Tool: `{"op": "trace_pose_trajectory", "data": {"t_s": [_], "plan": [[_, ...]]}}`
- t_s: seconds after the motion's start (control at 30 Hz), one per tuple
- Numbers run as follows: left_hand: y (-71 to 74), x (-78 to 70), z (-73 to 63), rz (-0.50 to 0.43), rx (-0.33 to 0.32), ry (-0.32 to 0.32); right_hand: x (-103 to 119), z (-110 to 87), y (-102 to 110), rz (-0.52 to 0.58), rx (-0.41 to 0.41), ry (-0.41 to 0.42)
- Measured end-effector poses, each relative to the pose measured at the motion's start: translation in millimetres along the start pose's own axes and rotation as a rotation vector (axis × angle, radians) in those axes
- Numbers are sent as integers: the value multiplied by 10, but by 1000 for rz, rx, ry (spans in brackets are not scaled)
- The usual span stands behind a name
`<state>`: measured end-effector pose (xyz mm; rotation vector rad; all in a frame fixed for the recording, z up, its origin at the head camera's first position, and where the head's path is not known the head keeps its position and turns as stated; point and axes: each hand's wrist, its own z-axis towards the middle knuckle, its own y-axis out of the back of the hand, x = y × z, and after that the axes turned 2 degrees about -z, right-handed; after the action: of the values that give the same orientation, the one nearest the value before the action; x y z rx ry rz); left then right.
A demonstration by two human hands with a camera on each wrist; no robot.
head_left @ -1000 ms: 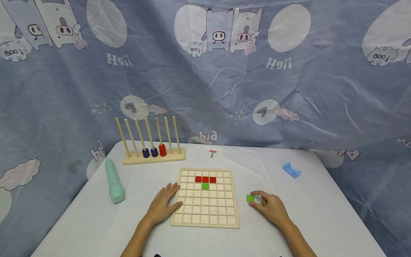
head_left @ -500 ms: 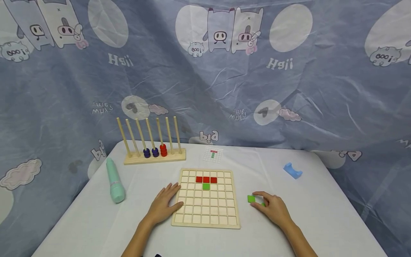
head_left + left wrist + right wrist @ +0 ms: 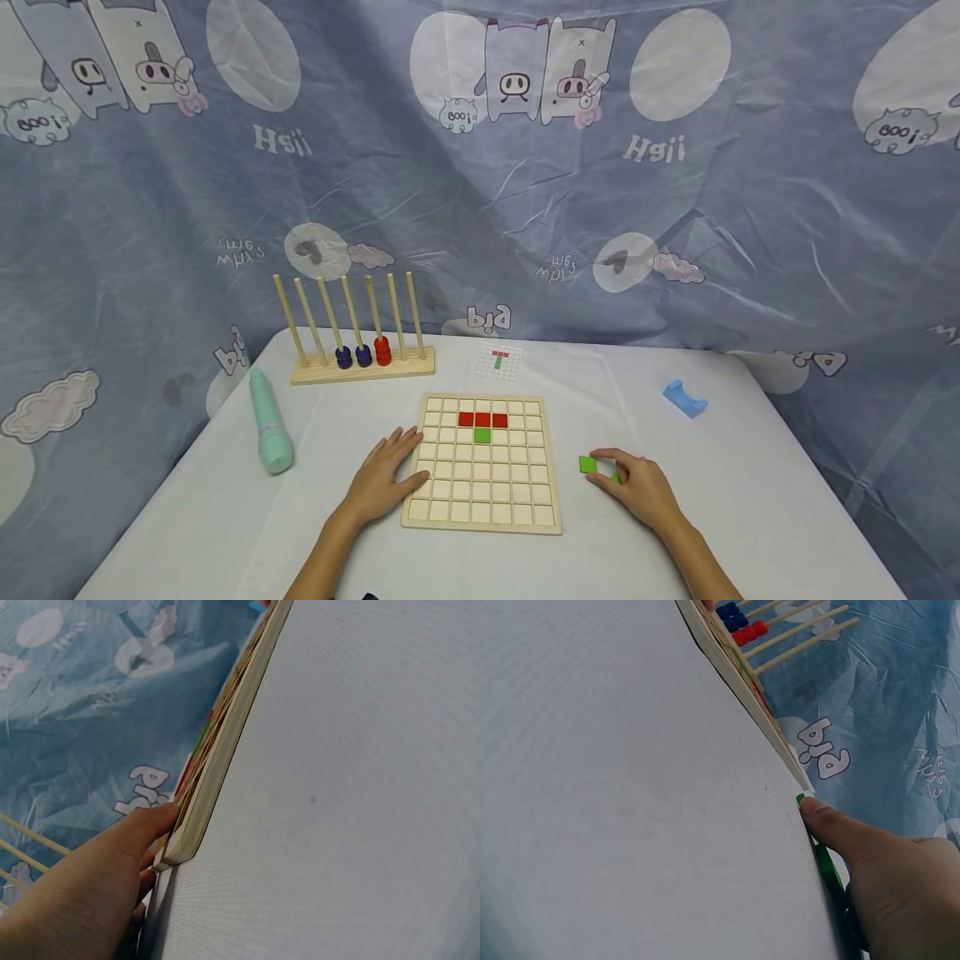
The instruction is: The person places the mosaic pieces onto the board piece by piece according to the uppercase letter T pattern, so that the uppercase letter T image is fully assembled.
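Observation:
A wooden grid board (image 3: pixel 480 529) lies on the white table, with three red tiles (image 3: pixel 483 419) in a row and a green tile (image 3: pixel 482 435) under the middle one. My left hand (image 3: pixel 381 477) rests at the board's left edge, fingers spread, thumb on the frame; the left wrist view shows this thumb (image 3: pixel 154 825) on the rim. To the right of the board, my right hand (image 3: pixel 637 485) pinches a loose green tile (image 3: pixel 588 464) by its near and far edges between thumb and index finger. A second green tile (image 3: pixel 617 478) is mostly hidden under that hand.
Behind the board lies a small pattern card (image 3: pixel 498 362) with a red and green T. A peg abacus (image 3: pixel 363 377) with blue and red beads stands back left. A mint green microphone-shaped object (image 3: pixel 271 425) lies at the left, a blue curved block (image 3: pixel 684 398) at the right.
The head view has shifted very slightly. Both hands, the board and the tiles otherwise keep their places.

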<state>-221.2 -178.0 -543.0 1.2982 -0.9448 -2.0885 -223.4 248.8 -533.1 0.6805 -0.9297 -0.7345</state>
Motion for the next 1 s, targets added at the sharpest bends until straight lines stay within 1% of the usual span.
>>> {"op": "trace_pose_trajectory", "data": {"t_s": [0.43, 1.0], "plan": [[1, -2, 1, 6, 6, 4, -10, -1, -16, 5, 22, -23], [0, -5, 0, 9, 4, 5, -7, 1, -18, 20, 12, -14]]}}
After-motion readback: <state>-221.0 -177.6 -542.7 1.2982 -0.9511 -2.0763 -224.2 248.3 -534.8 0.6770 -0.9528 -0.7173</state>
